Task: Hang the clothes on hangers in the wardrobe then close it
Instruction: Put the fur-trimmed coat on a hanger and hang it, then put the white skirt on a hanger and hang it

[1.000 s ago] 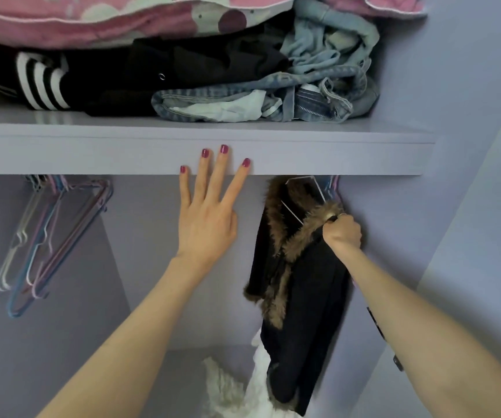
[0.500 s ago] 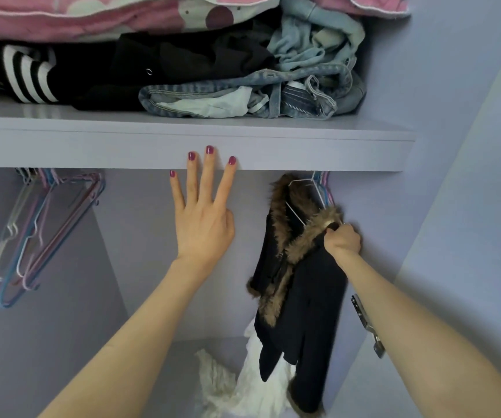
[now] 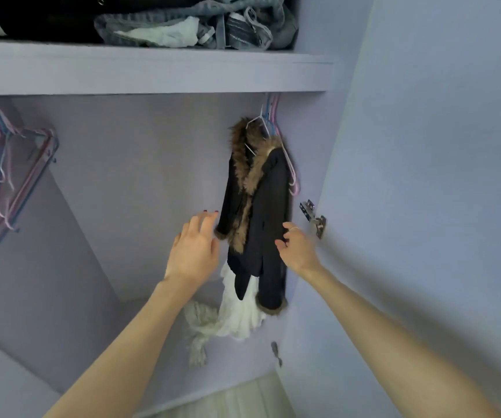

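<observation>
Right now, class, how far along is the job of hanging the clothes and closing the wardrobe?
Done: the black fur-trimmed coat hangs on a hanger. In hand: the left hand and right hand are open beside it, holding nothing. Left: folded clothes on the shelf, a white garment low down, spare hangers, the door open.

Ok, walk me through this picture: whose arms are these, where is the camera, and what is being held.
No machine here: a person wears a camera on the head, looking forward and down into a lilac wardrobe. The two bare arms are that person's own. A black jacket with fur trim hangs on a hanger under the shelf, which carries folded clothes. The left hand is open beside the jacket, holding nothing. The right hand is at the jacket's side; a firm grip cannot be confirmed. Empty hangers hang on the left, and a white garment lies below.
</observation>
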Demonstrator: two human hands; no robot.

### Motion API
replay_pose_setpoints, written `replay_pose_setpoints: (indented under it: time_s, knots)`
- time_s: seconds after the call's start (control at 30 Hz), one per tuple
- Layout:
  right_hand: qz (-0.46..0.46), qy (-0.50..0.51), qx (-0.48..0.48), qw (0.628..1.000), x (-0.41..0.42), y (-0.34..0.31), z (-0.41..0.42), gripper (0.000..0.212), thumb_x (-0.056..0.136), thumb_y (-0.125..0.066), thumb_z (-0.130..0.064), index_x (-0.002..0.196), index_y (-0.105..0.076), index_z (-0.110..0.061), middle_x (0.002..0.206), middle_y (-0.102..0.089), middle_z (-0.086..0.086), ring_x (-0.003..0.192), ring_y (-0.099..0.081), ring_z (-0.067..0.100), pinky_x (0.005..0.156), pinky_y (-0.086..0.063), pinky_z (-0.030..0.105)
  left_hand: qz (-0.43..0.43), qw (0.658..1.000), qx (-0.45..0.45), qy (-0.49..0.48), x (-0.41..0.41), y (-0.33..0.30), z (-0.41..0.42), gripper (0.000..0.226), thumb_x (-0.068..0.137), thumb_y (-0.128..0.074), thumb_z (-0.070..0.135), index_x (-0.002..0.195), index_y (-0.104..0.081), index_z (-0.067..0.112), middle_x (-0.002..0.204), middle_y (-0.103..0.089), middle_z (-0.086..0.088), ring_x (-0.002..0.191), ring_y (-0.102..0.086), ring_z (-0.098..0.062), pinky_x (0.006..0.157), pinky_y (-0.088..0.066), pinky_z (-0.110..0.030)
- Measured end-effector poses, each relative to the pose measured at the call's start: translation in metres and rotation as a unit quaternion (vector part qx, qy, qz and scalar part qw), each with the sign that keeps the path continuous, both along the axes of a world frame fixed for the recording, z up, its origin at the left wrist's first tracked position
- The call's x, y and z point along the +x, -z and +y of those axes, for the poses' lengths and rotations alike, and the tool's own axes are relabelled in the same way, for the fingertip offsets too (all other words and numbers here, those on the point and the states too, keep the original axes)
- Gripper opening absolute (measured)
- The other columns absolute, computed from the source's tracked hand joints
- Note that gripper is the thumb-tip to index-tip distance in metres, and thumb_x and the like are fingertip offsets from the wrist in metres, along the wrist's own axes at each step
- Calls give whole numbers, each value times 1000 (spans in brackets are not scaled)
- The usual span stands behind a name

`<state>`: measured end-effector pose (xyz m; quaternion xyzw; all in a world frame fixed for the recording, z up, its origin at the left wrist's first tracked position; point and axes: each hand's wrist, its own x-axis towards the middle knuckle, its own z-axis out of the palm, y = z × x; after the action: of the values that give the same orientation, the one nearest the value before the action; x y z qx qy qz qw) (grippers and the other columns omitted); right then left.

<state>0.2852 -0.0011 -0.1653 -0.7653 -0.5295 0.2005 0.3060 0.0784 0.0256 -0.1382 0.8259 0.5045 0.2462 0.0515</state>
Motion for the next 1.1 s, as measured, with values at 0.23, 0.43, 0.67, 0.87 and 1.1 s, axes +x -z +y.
replay_pose_setpoints:
  time_s: [0.23,0.43,0.67,0.87,1.1]
  knots:
    - [18,-66,-106,992,-31,67,-154,37,96,-50,-23,131,-51,-11,119,-63,5,108,-59,24,95,-46,34,1,980,-194,51,-6,75,-122,36,95,-45,27,131,-47,24,133,-48,0,112,-53,-23,87,-45,-37]
    - [71,-40,-217,973,-19,132,-265,34,96,-49,-28,129,-52,-17,122,-62,5,114,-56,20,94,-39,25,62,944,-305,112,16,131,-205,32,97,-44,23,127,-51,19,121,-60,0,110,-56,-18,87,-42,-27]
    - [154,78,-271,947,44,178,-383,36,96,-48,-24,130,-51,-14,125,-58,7,117,-54,22,97,-42,30,128,907,-343,206,90,183,-276,26,95,-48,23,118,-59,19,108,-64,2,98,-59,-14,88,-45,-25]
    - [182,176,-289,923,143,222,-481,35,96,-48,-25,127,-53,-11,121,-63,8,115,-57,23,88,-42,28,197,848,-398,291,205,234,-351,25,96,-45,25,117,-58,24,110,-63,4,100,-58,-13,86,-43,-24]
    - [223,271,-319,880,263,300,-549,35,95,-46,-27,127,-53,-13,114,-66,10,105,-61,26,92,-48,35,239,803,-440,324,332,328,-401,26,95,-47,20,118,-58,18,113,-64,-4,104,-58,-22,89,-46,-34]
